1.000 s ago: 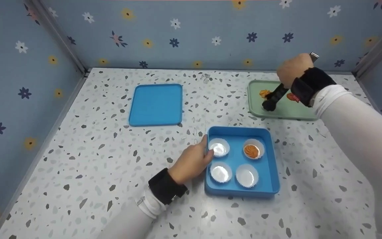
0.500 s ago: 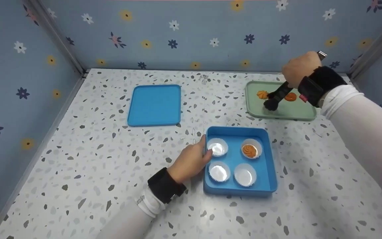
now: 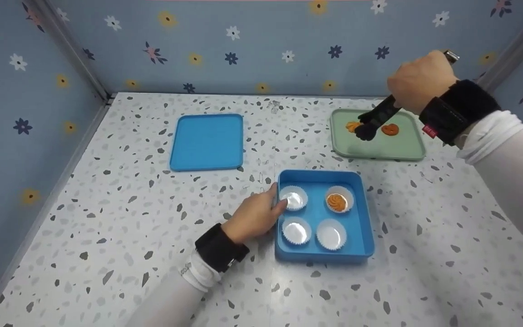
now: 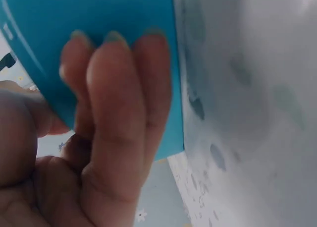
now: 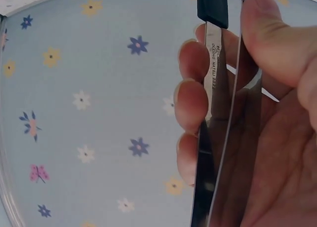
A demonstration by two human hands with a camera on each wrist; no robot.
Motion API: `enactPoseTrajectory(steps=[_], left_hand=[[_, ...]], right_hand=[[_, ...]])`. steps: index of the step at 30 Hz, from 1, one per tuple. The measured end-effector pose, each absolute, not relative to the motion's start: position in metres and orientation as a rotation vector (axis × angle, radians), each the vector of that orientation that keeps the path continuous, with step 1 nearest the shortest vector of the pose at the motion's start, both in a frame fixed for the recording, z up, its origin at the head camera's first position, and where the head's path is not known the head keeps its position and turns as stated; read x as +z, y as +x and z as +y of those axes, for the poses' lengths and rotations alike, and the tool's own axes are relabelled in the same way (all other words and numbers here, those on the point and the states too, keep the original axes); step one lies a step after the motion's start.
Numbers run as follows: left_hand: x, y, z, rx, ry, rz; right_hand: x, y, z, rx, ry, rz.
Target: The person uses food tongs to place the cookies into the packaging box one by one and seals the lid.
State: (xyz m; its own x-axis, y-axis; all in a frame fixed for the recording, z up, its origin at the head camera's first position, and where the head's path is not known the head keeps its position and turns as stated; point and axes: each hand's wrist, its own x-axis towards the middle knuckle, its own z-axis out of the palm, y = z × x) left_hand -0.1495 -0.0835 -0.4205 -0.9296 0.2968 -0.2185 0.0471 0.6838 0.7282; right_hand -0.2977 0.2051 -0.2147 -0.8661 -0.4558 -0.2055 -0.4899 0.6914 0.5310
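Note:
My left hand point(image 3: 253, 217) grips the left wall of a square blue box point(image 3: 365, 227). Its thumb hooks over the rim while the fingers point(image 4: 116, 103) lie along the outside wall. Inside stand several white paper cups, one of them, a back-right cup point(image 3: 350, 198), holding a swirled orange cookie point(image 3: 336, 202). My right hand point(image 3: 420, 81) squeezes black-tipped metal tongs point(image 3: 379, 119) above a green tray point(image 3: 379, 152). The tong tips cover part of a yellow-orange cookie point(image 3: 351, 126); whether they pinch it I cannot tell. A round brown-orange cookie point(image 3: 390, 129) lies to their right.
A flat square blue lid or tray point(image 3: 207, 141) lies at the back left of the speckled table point(image 3: 120, 218). Flower-patterned panels point(image 3: 261, 45) enclose the table at the back and sides.
My right hand has risen with the tongs, their tips lifting slightly over the green tray. My left hand keeps its place on the box. The head view has shifted a little.

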Motion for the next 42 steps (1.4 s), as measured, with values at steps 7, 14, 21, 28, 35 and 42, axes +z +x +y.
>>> enactPoseTrajectory(steps=[7,14,21,28,35,42], left_hand=[[-0.415,-0.150,-0.088,1.101,0.301,2.537],[-0.416,-0.150,-0.088,1.067,0.349,2.571],[-0.415,-0.149,-0.088,1.038,0.330,2.557],[-0.414,-0.147,-0.087,1.028,0.351,2.563],[-0.413,-0.147,-0.090,1.039,0.303,2.546],[-0.416,-0.148,-0.086,1.018,0.361,2.575]], right_hand=[[-0.188,-0.267,0.192,0.887,-0.870,2.905],[-0.176,-0.228,0.171,0.942,-0.959,2.938],[-0.185,-0.193,0.149,0.938,-1.158,2.911],[-0.204,-0.176,0.134,0.900,-1.331,2.905],[-0.225,-0.177,0.121,0.943,-1.353,2.849],[-0.249,-0.185,0.120,0.940,-1.389,2.793]])
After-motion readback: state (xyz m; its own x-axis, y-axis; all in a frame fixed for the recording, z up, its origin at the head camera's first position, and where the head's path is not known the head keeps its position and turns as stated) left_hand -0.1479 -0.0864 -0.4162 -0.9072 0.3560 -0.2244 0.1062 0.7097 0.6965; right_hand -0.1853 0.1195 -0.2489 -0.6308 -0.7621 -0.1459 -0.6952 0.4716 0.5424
